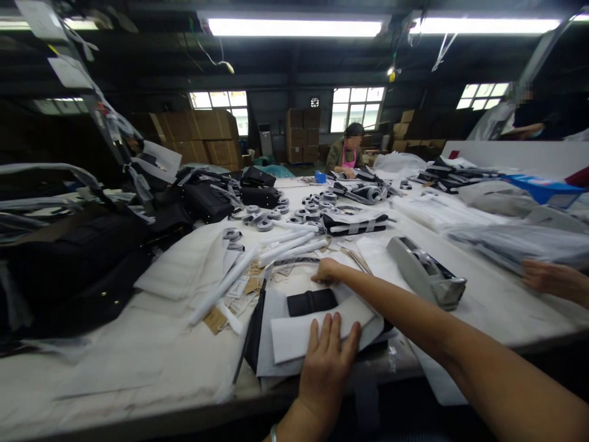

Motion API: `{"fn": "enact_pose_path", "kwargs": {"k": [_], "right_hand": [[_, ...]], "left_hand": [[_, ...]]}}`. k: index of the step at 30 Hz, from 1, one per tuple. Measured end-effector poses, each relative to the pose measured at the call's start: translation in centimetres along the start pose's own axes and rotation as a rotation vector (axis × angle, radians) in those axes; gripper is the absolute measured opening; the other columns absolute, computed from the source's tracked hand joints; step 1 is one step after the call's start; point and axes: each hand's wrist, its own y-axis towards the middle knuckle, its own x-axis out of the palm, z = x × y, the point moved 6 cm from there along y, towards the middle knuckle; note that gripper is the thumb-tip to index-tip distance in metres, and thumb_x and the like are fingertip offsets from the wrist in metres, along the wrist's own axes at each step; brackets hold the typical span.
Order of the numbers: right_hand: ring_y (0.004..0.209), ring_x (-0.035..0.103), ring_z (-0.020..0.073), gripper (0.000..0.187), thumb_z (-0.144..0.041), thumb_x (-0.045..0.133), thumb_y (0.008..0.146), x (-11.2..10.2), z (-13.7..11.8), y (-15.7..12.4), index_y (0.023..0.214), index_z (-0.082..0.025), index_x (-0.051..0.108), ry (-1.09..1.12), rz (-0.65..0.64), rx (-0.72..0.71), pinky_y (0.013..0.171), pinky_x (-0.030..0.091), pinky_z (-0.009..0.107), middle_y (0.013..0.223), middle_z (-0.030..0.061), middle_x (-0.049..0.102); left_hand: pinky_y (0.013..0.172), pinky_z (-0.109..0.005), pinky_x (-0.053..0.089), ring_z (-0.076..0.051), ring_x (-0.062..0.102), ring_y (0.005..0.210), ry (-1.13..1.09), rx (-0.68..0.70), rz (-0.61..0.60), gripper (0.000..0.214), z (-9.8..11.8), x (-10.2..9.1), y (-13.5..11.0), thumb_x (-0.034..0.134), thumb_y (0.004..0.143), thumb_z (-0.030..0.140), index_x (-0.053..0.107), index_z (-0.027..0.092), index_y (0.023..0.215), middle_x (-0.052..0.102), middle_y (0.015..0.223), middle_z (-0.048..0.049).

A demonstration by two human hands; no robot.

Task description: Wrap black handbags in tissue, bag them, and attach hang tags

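A black bag (253, 334) lies at the near edge of the table, partly covered by white wrapping sheets. My left hand (327, 356) rests palm down, fingers spread, on a folded white foam sheet (289, 341) over the bag. Just above that sheet shows a black strap-like piece (311, 302). At the bag's far side, my right hand (327, 271) is closed around the plastic-wrapped bag handle (289, 262); its fingertips are partly hidden. Paper tags (252, 285) lie scattered to the left of the handle.
A grey tape dispenser (426, 270) stands to the right. White foam rolls (289, 242), coiled straps (313, 209) and a wrapped black bundle (356, 222) lie beyond. Black bags (69, 258) pile up at left. Another person's hand (552, 281) touches plastic at right; a co-worker (347, 153) sits opposite.
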Motion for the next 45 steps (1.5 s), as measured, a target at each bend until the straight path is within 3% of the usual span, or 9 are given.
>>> {"fn": "enact_pose_path", "kwargs": {"k": [8,12,15,21,25,30,36,42,45], "right_hand": [[0.083,0.067,0.0157,0.023,-0.031,0.063,0.094,-0.2,2.0,-0.6,0.109,-0.013,0.063,0.508,-0.065,-0.013,0.072,0.058,0.032,0.101,0.0061,0.067],[0.066,0.066,0.0117,0.029,-0.019,0.078,0.08,-1.3,1.5,-1.5,0.103,-0.013,0.062,0.744,0.018,-0.115,0.065,0.056,0.023,0.074,0.002,0.069],[0.065,0.066,0.0107,0.039,-0.016,0.083,0.07,-2.9,0.6,-2.1,0.103,-0.014,0.063,0.873,0.117,-0.228,0.067,0.056,0.022,0.073,-0.0002,0.07],[0.067,0.066,0.0135,0.021,-0.033,0.079,0.073,-5.6,-0.5,-5.2,0.077,-0.013,0.073,0.949,0.24,-0.45,0.072,0.054,0.026,0.073,0.0032,0.073],[0.089,0.071,0.022,0.021,-0.037,0.072,0.082,-5.0,0.1,-11.3,0.088,-0.018,0.079,0.824,0.301,-0.634,0.086,0.055,0.032,0.09,0.003,0.078],[0.106,0.07,0.0188,0.037,-0.009,0.054,0.084,-1.3,3.2,-18.2,0.11,-0.025,0.075,0.544,0.373,-0.784,0.098,0.053,0.031,0.11,0.0006,0.076],[0.103,0.071,0.0164,0.048,-0.001,0.049,0.08,1.5,6.7,-20.1,0.114,-0.027,0.072,0.43,0.561,-0.851,0.108,0.048,0.036,0.109,-0.002,0.076],[0.111,0.068,0.016,0.052,0.002,0.045,0.079,2.6,6.1,-21.4,0.116,-0.025,0.069,0.251,0.688,-0.978,0.11,0.046,0.042,0.112,0.0024,0.075],[0.116,0.065,0.0174,0.049,0.002,0.044,0.084,3.0,5.7,-22.4,0.12,-0.022,0.067,0.15,0.756,-1.009,0.111,0.043,0.045,0.118,0.0056,0.073]], "left_hand": [[0.098,-0.046,0.055,-0.026,0.062,0.122,-0.011,0.004,-0.013,0.043,0.0,-0.1,0.0,0.046,0.101,0.023,0.049,0.03,0.143,0.065,0.133,-0.0106],[0.098,-0.046,0.055,-0.026,0.062,0.122,0.001,0.011,-0.023,0.044,-0.1,-0.1,0.2,0.047,0.1,0.022,0.049,0.03,0.144,0.064,0.134,-0.0104],[0.098,-0.046,0.055,-0.026,0.061,0.122,0.009,0.021,-0.022,0.043,0.0,0.0,0.2,0.046,0.101,0.024,0.049,0.03,0.143,0.063,0.135,-0.01],[0.099,-0.047,0.055,-0.026,0.061,0.123,0.023,0.053,-0.049,0.045,-0.1,-0.1,0.2,0.045,0.101,0.022,0.047,0.029,0.145,0.063,0.135,-0.0105],[0.1,-0.048,0.054,-0.027,0.06,0.124,0.026,0.061,-0.069,0.047,-0.1,-0.1,0.2,0.047,0.1,0.02,0.046,0.029,0.146,0.063,0.136,-0.0097],[0.101,-0.049,0.052,-0.027,0.06,0.124,-0.007,0.053,-0.078,0.045,-0.2,0.0,0.3,0.044,0.101,0.022,0.045,0.027,0.146,0.065,0.132,-0.0103],[0.106,-0.047,0.05,-0.024,0.057,0.127,-0.11,0.01,-0.105,0.037,-0.8,-0.4,0.6,0.041,0.1,0.018,0.054,0.016,0.135,0.064,0.131,-0.0111],[0.108,-0.042,0.049,-0.023,0.057,0.127,-0.21,-0.058,0.027,0.03,-1.4,-1.0,-0.2,0.049,0.098,0.023,0.056,0.012,0.124,0.062,0.133,-0.0169],[0.108,-0.043,0.048,-0.026,0.048,0.137,-0.208,-0.056,0.023,0.045,-1.4,-1.3,-0.2,0.061,0.093,0.031,0.051,0.016,0.135,0.051,0.146,-0.0176]]}}
